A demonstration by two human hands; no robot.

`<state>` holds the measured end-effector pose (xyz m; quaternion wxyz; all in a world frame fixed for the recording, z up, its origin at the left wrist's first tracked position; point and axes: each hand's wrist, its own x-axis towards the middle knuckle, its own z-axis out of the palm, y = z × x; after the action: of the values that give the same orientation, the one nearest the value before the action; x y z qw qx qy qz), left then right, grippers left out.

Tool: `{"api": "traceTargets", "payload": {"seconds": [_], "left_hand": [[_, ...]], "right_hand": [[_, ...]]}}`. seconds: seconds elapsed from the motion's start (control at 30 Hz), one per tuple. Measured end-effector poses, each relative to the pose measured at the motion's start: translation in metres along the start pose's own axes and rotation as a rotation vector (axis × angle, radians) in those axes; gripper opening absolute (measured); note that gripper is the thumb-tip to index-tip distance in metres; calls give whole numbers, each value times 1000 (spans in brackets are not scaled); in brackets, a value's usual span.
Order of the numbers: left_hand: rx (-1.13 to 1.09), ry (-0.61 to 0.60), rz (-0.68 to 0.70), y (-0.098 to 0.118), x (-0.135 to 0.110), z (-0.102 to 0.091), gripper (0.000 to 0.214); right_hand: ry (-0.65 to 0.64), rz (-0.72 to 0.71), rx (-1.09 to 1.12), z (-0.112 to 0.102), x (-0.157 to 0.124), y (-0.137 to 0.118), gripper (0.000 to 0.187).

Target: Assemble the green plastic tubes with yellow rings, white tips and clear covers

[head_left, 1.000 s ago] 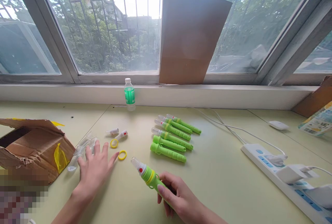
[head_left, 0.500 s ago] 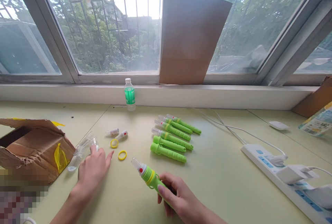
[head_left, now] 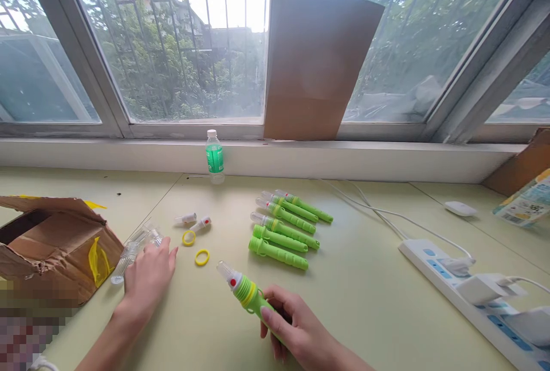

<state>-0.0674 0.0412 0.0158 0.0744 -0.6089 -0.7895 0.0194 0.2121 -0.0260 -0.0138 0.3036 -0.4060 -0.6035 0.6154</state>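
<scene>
My right hand point(head_left: 296, 322) is wrapped round the green plastic handle of a torch-like stick point(head_left: 249, 295). The stick tilts up to the left, with a yellow ring round it, a white collar with a red button and a clear tip. My left hand point(head_left: 148, 276) reaches over a small heap of clear plastic covers point(head_left: 128, 255), its thumb apart; its fingertips are partly hidden among them. Just beyond lie two white pieces with clear tips point(head_left: 206, 222) and two yellow rings point(head_left: 201, 257). Several green sticks point(head_left: 279, 252) lie in a row, the two nearest without clear tips.
An opened cardboard box point(head_left: 64, 251) stands at the left. At the back, a green-labelled bottle point(head_left: 215, 159) is upright by the window sill. A white power strip point(head_left: 451, 296) with plugs and cables runs along the right, and a white mouse point(head_left: 460, 208) lies beyond it.
My left hand has moved slightly left and toward me, still over the clear covers. The right hand and its stick have stayed in place.
</scene>
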Motion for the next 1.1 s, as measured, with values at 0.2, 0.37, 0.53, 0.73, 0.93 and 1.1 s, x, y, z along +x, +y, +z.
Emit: {"api": "traceTargets", "payload": {"seconds": [0.2, 0.37, 0.53, 0.73, 0.93, 1.1], "left_hand": [[-18, 154, 6, -1, -2, -1, 41], [-119, 304, 59, 4, -6, -5, 38], [-583, 403, 91, 11, -13, -8, 35], [-1243, 266, 97, 23, -29, -6, 39], [-1600, 88, 104, 34, -36, -4, 41], [-1620, 124, 109, 29, -36, -6, 41]], "right_hand": [[4, 4, 9, 0, 0, 0, 31], [-2, 5, 16, 0, 0, 1, 30], [-2, 5, 8, 0, -1, 0, 30], [-2, 8, 15, 0, 0, -1, 30], [5, 9, 14, 0, 0, 0, 29], [3, 17, 3, 0, 0, -2, 29]]}}
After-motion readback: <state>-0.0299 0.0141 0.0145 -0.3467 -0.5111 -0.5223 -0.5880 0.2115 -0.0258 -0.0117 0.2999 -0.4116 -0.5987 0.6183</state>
